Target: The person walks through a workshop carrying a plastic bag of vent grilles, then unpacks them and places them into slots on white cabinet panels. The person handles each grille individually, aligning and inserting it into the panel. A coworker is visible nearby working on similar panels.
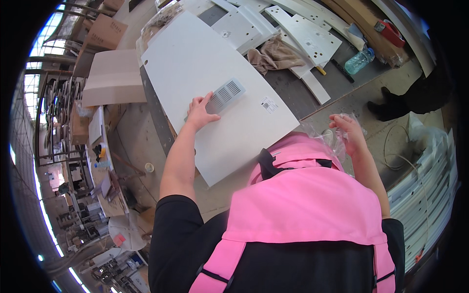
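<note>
A large white panel (195, 63) lies on the workbench in front of me. A grey slotted vent grille (225, 94) sits near its middle. My left hand (200, 113) rests flat on the panel and touches the near end of the grille with its fingertips. My right hand (348, 129) is off the panel's right edge and holds a crumpled clear plastic bag (332, 139). A small printed label (268, 104) is stuck on the panel to the right of the grille.
Several white cut panels with holes (303, 34) lie at the back of the dark bench, with a beige rag (273, 56), a clear water bottle (359, 61) and a red tool (390, 31). Cardboard boxes (105, 31) stand at left. Stacked white parts (430, 185) lean at right.
</note>
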Demonstrator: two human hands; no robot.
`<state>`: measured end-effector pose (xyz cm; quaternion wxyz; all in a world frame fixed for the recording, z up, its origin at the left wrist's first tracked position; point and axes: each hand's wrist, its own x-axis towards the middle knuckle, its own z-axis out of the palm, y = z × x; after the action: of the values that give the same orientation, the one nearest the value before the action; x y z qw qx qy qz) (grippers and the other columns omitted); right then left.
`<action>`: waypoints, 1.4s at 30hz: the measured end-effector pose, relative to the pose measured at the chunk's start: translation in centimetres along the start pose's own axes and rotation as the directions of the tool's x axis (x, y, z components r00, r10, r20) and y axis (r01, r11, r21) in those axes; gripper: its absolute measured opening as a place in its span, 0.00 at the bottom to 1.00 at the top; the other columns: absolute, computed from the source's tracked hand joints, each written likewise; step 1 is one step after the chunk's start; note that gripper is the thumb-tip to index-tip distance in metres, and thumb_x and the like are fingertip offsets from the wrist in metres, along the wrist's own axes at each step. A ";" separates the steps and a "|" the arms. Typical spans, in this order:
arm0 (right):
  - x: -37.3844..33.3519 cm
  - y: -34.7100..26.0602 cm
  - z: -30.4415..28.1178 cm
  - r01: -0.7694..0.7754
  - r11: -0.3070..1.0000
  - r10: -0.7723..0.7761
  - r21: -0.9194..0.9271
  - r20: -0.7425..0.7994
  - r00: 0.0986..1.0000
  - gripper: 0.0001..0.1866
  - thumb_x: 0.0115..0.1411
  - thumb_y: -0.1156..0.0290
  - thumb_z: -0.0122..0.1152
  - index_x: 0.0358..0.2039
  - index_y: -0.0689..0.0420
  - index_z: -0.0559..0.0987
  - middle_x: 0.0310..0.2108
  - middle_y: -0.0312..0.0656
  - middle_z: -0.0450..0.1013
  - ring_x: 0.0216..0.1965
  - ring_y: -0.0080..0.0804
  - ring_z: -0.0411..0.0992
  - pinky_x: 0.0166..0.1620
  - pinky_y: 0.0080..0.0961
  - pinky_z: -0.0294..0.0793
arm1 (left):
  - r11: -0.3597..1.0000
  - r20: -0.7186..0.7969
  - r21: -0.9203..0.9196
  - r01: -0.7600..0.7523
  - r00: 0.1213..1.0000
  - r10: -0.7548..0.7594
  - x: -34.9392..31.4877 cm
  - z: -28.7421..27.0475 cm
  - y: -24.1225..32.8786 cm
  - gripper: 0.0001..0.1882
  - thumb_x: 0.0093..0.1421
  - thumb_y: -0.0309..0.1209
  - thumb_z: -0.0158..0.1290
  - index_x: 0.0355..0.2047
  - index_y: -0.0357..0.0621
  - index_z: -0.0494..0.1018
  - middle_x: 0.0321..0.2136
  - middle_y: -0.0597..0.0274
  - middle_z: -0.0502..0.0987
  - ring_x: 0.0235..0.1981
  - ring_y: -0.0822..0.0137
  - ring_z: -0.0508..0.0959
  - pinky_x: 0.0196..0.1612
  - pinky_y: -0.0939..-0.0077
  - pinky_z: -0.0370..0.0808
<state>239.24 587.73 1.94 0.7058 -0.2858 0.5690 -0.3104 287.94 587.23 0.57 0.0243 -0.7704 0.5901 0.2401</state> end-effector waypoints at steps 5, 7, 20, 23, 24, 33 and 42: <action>0.8 -0.6 0.7 -0.001 1.000 0.002 -0.019 0.018 1.000 0.13 0.59 0.61 0.58 0.41 0.54 0.78 0.30 0.31 0.74 0.27 0.16 0.64 0.29 0.17 0.59 | 0.997 0.055 -0.052 -0.052 0.997 0.054 1.0 -1.0 -0.9 0.52 0.37 0.40 0.68 0.65 0.63 0.57 0.57 0.56 0.56 0.60 0.52 0.59 0.62 0.61 0.61; 1.1 -0.9 1.1 0.032 0.999 -0.030 -0.032 0.068 0.997 0.13 0.60 0.61 0.58 0.40 0.54 0.78 0.29 0.30 0.74 0.27 0.15 0.64 0.29 0.17 0.59 | 0.980 0.145 -0.200 0.003 0.989 0.026 1.5 -1.7 -1.1 0.51 0.37 0.40 0.68 0.64 0.61 0.58 0.57 0.55 0.57 0.60 0.53 0.59 0.62 0.61 0.61; 0.7 -1.6 1.2 0.001 0.998 0.001 -0.056 0.047 0.999 0.13 0.60 0.61 0.58 0.41 0.54 0.78 0.30 0.31 0.75 0.30 0.16 0.64 0.33 0.20 0.60 | 0.603 0.322 -0.766 0.222 0.945 0.061 1.5 -3.0 -2.6 0.50 0.46 0.35 0.65 0.66 0.38 0.52 0.64 0.54 0.56 0.64 0.63 0.57 0.66 0.70 0.50; 0.8 -1.4 0.5 -0.003 0.999 0.006 -0.053 0.052 0.999 0.14 0.59 0.60 0.58 0.41 0.54 0.78 0.30 0.31 0.75 0.31 0.17 0.65 0.34 0.20 0.59 | 0.695 0.339 -0.699 0.169 0.934 0.113 1.6 -3.3 -2.1 0.49 0.45 0.35 0.65 0.66 0.41 0.53 0.64 0.52 0.57 0.63 0.60 0.59 0.66 0.67 0.51; 0.9 -1.4 0.3 0.018 0.999 -0.015 -0.043 0.065 0.998 0.14 0.59 0.61 0.59 0.41 0.54 0.78 0.30 0.31 0.75 0.31 0.17 0.65 0.33 0.20 0.60 | 0.833 0.294 -0.547 0.081 0.951 0.101 1.5 -3.2 -1.9 0.49 0.45 0.35 0.65 0.65 0.42 0.54 0.63 0.52 0.57 0.63 0.59 0.59 0.65 0.67 0.52; 0.8 -0.1 -1.3 0.020 1.000 -0.021 -0.024 -0.031 0.999 0.13 0.60 0.64 0.59 0.41 0.59 0.78 0.28 0.35 0.74 0.26 0.17 0.67 0.29 0.15 0.62 | 0.980 -0.529 0.196 -0.045 0.836 0.144 -5.2 8.9 3.3 0.41 0.53 0.47 0.57 0.64 0.49 0.57 0.65 0.51 0.51 0.67 0.50 0.49 0.66 0.45 0.44; 2.3 -2.8 1.2 0.006 0.990 0.003 -0.140 0.063 0.998 0.13 0.60 0.64 0.59 0.41 0.59 0.78 0.27 0.33 0.74 0.23 0.14 0.66 0.25 0.13 0.61 | 0.990 -0.521 0.100 0.102 0.853 -0.035 -2.9 6.5 2.1 0.38 0.58 0.53 0.52 0.65 0.56 0.55 0.65 0.51 0.51 0.67 0.51 0.49 0.66 0.43 0.43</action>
<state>240.52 584.24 2.81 0.7013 -0.3449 0.5666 -0.2612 283.25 591.29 -3.55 -0.0786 -0.8242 0.5607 -0.0141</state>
